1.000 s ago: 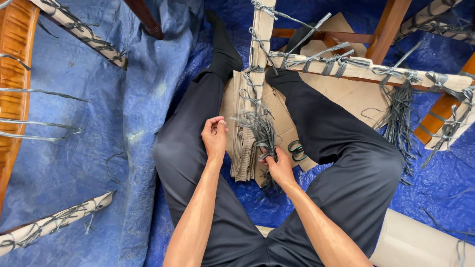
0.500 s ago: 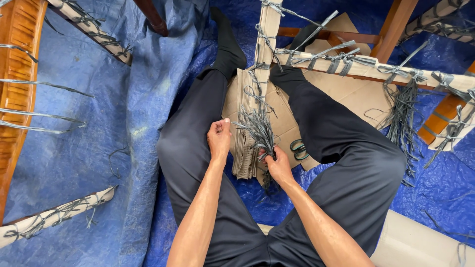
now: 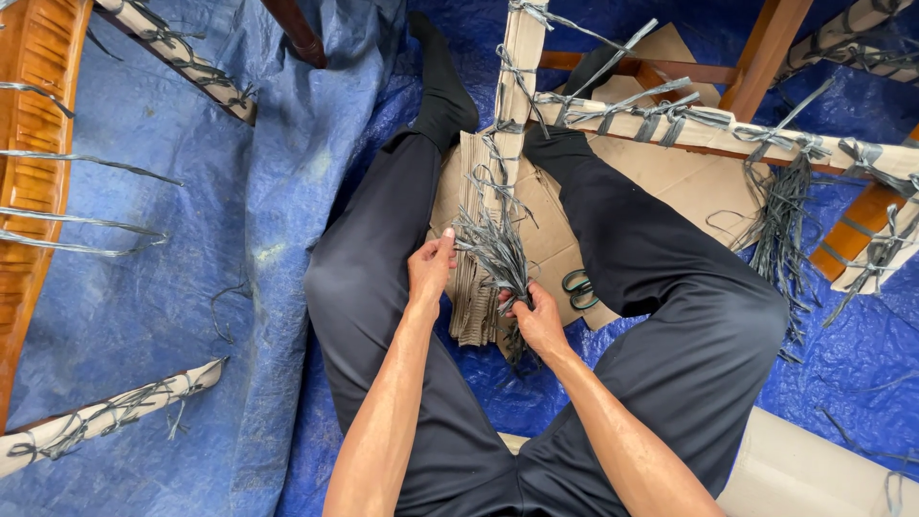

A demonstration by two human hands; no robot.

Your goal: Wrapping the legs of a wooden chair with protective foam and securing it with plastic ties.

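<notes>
while the person sits on the floor with legs apart, the right hand [image 3: 538,321] is closed tight around the bottom of a bunch of grey strips [image 3: 498,251]; the strips fan up and out from that fist, between the two knees; the left hand [image 3: 430,270] is just beside the bunch, its fingers pinched together on the tip of one strip at the left edge; under the bunch stands a stack of folded cardboard [image 3: 471,306], and a flat cardboard sheet [image 3: 670,187] lies past it on the floor; a pair of scissors [image 3: 578,287] with dark handles lies on the cardboard, near the right hand and touching the right leg; a bar wrapped in cardboard [image 3: 517,72] runs up from the bunch, with grey strips tied around it; another wrapped bar [image 3: 728,134] crosses over the right leg, with more strips hanging down; a blue tarp [image 3: 191,287] covers the floor; brown wooden chair parts [image 3: 29,144] sit at the far left.
</notes>
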